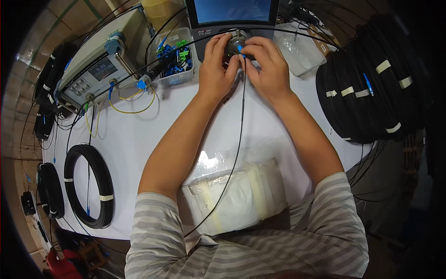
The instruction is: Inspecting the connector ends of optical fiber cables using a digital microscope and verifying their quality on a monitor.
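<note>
Both of my hands meet at the round metal port [235, 43] at the front of a dark inspection device with a blue screen [232, 14]. My left hand [217, 63] cups the port from the left. My right hand [265, 65] pinches a small blue fibre connector [240, 49] at the port. From that connector a thin black cable [238, 139] runs down the white table toward my body, passing over a white pad wrapped in tape [237, 195].
A grey meter with a display [95, 69] stands at the back left, with yellow fibres [134, 104] beside it. A clear box of blue and green connectors [174, 58] sits left of the device. Black cable coils lie at the left [88, 186] and in a stack on the right [371, 88].
</note>
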